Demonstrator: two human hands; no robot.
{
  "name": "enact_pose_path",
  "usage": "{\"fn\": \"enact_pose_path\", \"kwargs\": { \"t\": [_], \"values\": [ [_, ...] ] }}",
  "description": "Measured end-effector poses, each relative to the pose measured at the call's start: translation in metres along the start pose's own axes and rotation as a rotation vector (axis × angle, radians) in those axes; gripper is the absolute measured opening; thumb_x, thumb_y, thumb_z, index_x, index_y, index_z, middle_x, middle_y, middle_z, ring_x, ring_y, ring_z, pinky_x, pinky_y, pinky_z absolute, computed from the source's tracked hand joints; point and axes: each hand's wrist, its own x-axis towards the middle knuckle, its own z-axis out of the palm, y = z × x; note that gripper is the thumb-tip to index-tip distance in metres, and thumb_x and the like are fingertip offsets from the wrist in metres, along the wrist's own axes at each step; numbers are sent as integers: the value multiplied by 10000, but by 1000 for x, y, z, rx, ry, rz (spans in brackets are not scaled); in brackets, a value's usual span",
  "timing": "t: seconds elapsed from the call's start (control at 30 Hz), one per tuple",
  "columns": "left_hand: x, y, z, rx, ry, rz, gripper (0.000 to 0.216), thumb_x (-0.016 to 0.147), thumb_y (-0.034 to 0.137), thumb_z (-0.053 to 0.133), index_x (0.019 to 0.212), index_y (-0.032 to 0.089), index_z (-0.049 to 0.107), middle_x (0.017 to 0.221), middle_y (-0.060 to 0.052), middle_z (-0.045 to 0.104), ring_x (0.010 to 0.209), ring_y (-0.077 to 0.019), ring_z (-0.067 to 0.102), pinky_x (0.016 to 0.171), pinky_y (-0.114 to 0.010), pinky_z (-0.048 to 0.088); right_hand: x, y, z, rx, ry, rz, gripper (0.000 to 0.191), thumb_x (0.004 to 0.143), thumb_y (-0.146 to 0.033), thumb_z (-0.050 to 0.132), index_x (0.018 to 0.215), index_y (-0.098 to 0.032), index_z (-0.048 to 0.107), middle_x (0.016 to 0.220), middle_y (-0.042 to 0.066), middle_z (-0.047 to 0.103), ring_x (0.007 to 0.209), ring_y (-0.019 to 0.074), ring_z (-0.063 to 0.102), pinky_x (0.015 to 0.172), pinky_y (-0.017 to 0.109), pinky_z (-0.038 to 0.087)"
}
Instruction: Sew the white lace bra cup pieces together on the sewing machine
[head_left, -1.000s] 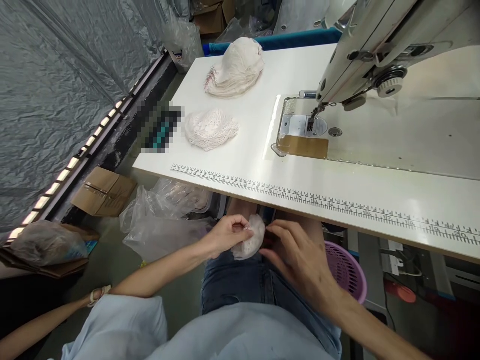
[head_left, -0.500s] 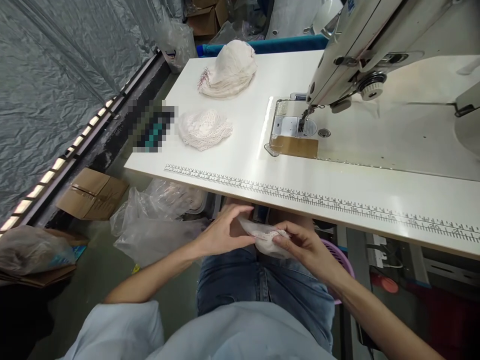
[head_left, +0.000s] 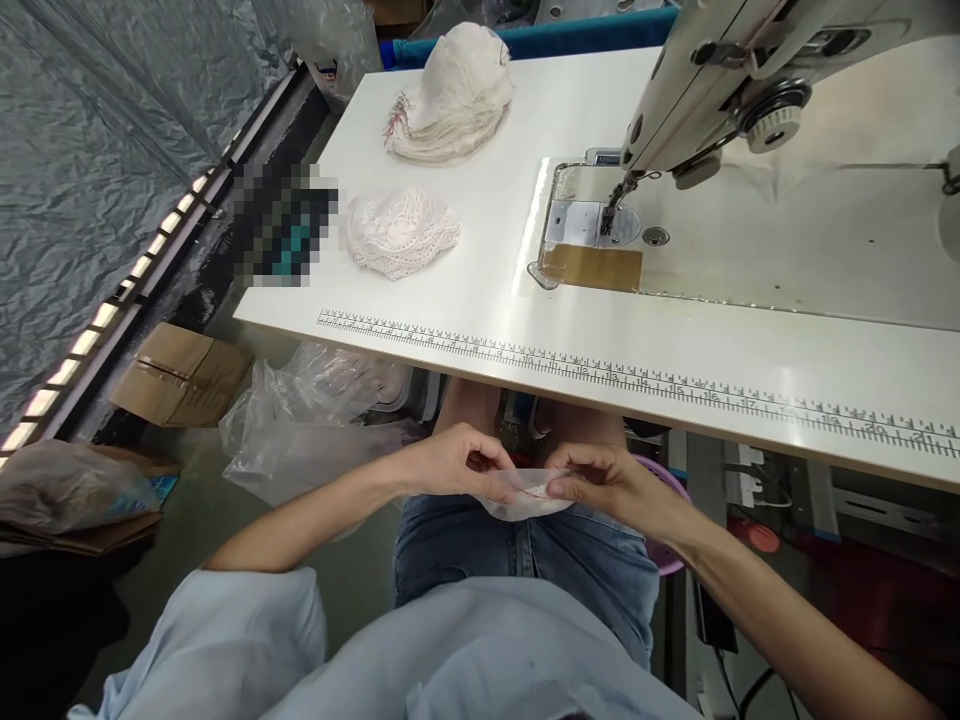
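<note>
Above my lap, in front of the table edge, a small piece of thin white fabric (head_left: 525, 500) with a lacy patch and a reddish thread line is stretched between my hands. My left hand (head_left: 469, 465) pinches its left end between thumb and fingers. The right end is pinched by my right hand (head_left: 596, 475). On the table lie a crumpled white lace piece (head_left: 403, 235) and, behind it, a stack of cream fabric pieces (head_left: 457, 95) with reddish threads at one edge. Neither hand touches these.
A sewing machine (head_left: 697, 110) stands on the right of the white table (head_left: 465, 300), which has a printed ruler along its front edge. Below left are plastic bags (head_left: 292, 440) and a cardboard box (head_left: 180, 375). A purple basket (head_left: 667, 555) sits beside my right leg.
My left hand has closed from spread fingers to a pinch on the fabric's left end. The fabric now hangs level between both hands. The view has tipped slightly downward.
</note>
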Motion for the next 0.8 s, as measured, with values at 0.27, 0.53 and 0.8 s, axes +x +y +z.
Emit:
{"fn": "enact_pose_path", "kwargs": {
  "t": [0.27, 0.53, 0.8],
  "values": [
    [-1, 1, 1, 25, -19, -36, 226, 732, 315, 679, 845, 121, 703, 751, -49, 687, 713, -138, 616, 661, -210, 467, -6, -2, -3, -36, -119, 44, 315, 747, -477, 657, 825, -172, 659, 739, 11, 625, 666, 139, 550, 596, 246, 424],
    [-8, -2, -5, 111, -85, -19, 293, 659, 287, 750, 920, 158, 715, 812, -21, 698, 717, -128, 599, 637, -193, 435, -8, 1, -4, -56, -72, 66, 303, 757, -474, 645, 730, -172, 657, 681, 23, 614, 627, 148, 549, 569, 255, 439],
    [-4, -6, -3, 40, -52, 61, 132, 710, 244, 707, 781, 133, 716, 855, -50, 686, 798, -136, 615, 753, -212, 454, -13, 1, -6, -56, -9, 70, 284, 737, -454, 675, 695, -174, 648, 646, 5, 571, 602, 134, 504, 552, 251, 411]
  ]
}}
